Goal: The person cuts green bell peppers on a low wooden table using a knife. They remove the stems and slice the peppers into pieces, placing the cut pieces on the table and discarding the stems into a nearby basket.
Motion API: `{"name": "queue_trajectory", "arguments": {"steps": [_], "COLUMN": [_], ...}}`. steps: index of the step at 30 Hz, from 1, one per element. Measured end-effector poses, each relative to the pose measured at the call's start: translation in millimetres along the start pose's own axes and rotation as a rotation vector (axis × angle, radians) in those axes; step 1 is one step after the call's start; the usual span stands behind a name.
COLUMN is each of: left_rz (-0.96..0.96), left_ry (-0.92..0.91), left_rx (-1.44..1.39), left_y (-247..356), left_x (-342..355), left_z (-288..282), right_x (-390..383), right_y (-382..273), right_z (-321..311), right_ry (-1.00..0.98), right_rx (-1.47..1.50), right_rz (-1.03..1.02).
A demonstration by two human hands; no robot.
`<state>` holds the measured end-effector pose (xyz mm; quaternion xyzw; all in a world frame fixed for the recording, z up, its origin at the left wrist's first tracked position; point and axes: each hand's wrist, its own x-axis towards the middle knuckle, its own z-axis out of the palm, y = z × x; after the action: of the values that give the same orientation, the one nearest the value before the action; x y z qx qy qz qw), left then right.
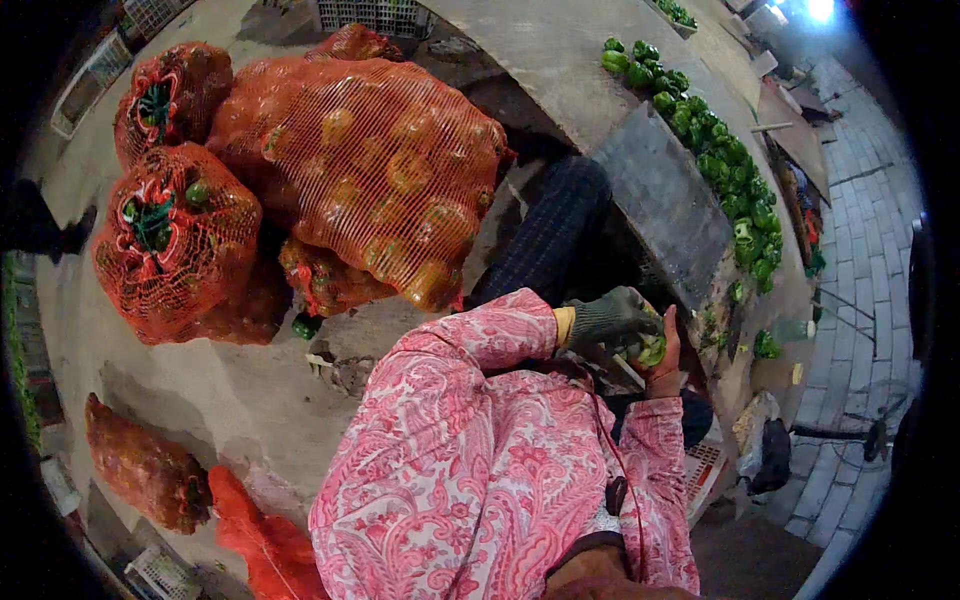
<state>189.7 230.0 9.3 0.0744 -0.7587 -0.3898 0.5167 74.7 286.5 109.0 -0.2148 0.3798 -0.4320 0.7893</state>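
Concrete flooring (290, 400) spreads beneath you, bending toward the dark rim. At your far left lies a small mesh sack (150, 465), with a crumpled red net (255, 535) just beside it. Farther up, a tied red mesh sack (175, 270) stands next to a big, bulging orange mesh sack (370, 170) of round produce. One loose dark-green pepper (305, 325) sits on the floor below them. Nearer the middle, your gloved left hand (612, 318) curls against a light-green pepper (652, 350); how firmly it grips, you cannot tell from this angle. That pepper is between your hands, and your bare right hand (668, 362) grasps it from the right side, thumb up. Beyond are a grey board (660, 200), a long row of green bell peppers (735, 180) and, at far right, pale paving (860, 250).
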Motion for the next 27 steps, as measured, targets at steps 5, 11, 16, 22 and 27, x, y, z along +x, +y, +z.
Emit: {"name": "queue_trajectory", "arguments": {"steps": [5, 11, 16, 22, 27], "left_rz": [-0.301, -0.74, -0.747, -0.629, -0.798], "left_ry": [0.039, -0.025, 0.021, 0.04, -0.012], "left_rx": [-0.472, -0.555, -0.648, -0.488, -0.894], "left_y": [-8.1, 28.8, 7.3, 44.7, 72.0], "left_x": [-5.0, 2.3, -5.9, -13.0, -16.7], "left_z": [11.1, -13.3, 0.1, -13.7, -40.2], "right_x": [-8.1, -7.6, -11.6, -23.5, -26.9], "right_y": [6.7, 9.9, 12.0, 17.5, 18.9], "right_z": [-26.7, -8.3, -18.7, -29.3, 3.7], "right_ry": [0.263, 0.058, 0.135, -0.013, 0.237], "right_rx": [-0.228, -0.232, -0.29, -0.147, -0.092], "right_rz": [-0.013, 0.001, -0.005, 0.026, -0.046]}}
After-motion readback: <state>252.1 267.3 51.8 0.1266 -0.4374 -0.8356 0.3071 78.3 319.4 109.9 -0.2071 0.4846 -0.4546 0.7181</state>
